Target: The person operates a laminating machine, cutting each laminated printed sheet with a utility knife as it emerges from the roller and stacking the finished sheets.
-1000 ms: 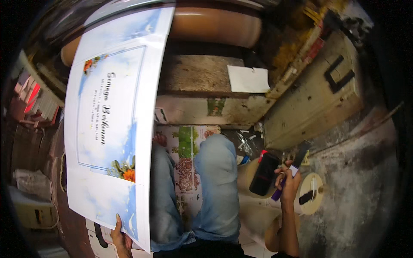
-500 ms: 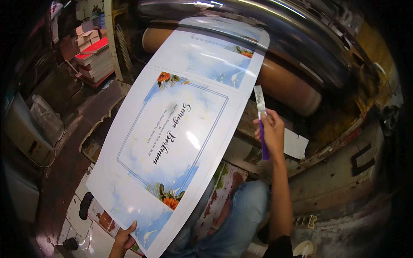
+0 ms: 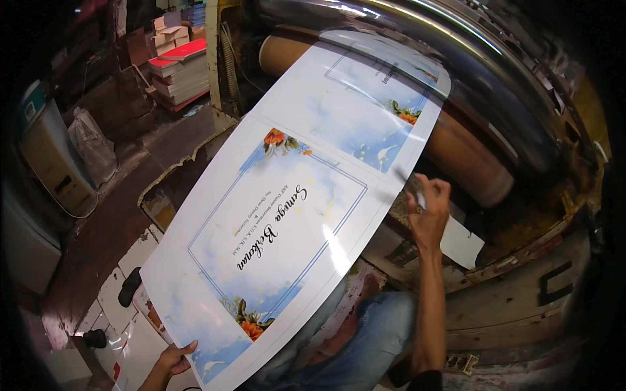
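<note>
A long glossy printed sheet (image 3: 274, 234), white and pale blue with orange flowers, curves down from a shiny metal roller (image 3: 482, 98) towards me. My left hand (image 3: 175, 360) grips its near left edge, thumb on top and fingers underneath. Beside the sheet's right edge, my right hand (image 3: 430, 205) is closed around a cutter knife (image 3: 419, 194). Its purple handle, plain a moment ago, is mostly hidden by my fingers now. The blade is blurred close to the sheet's edge, and I cannot tell whether it touches.
Behind the sheet lies a brown roll (image 3: 473, 153) under the metal roller. A white flap (image 3: 462, 244) sticks out beyond my right hand. Red-topped stacks of paper (image 3: 179, 72) stand at the far left, near a whitish bag (image 3: 91, 146). My jeans-clad knee (image 3: 385, 319) is below the sheet.
My right hand has turned the knife from upright towards the sheet's right edge. More of the sheet's far print shows below the roller. The whole view has shifted somewhat.
</note>
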Tool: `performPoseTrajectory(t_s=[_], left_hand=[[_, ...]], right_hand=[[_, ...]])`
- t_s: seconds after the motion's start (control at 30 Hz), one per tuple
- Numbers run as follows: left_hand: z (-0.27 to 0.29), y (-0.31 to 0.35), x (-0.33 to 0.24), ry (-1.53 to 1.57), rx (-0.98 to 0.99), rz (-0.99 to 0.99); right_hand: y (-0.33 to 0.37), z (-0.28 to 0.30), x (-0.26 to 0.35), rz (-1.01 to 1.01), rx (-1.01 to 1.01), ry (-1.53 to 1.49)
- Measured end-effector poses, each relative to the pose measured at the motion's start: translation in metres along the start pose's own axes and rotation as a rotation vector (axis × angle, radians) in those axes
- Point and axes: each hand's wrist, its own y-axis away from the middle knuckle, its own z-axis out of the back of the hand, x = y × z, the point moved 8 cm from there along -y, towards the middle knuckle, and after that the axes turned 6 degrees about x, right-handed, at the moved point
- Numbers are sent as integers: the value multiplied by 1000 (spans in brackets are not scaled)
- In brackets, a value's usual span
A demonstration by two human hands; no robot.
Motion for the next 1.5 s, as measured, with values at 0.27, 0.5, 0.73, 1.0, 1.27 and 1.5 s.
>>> performPoseTrajectory(t_s=[0.27,0.5,0.73,1.0,1.27,1.5], left_hand=[[50,53,28,-65,-67,-21],[291,146,89,-73,-156,-165],[350,110,82,-89,-258,-301],[324,-77,105,58,-225,-330],[319,-114,67,-304,-623,-654],[213,-94,141,-1800,-1181,-202]], right_hand=[[-51,26,63,372,404,-77],[88,89,202,137,163,-440],[134,78,215,-32,338,-536],[175,90,224,-217,404,-630],[194,73,246,-224,485,-699],[200,70,265,-166,601,-630]])
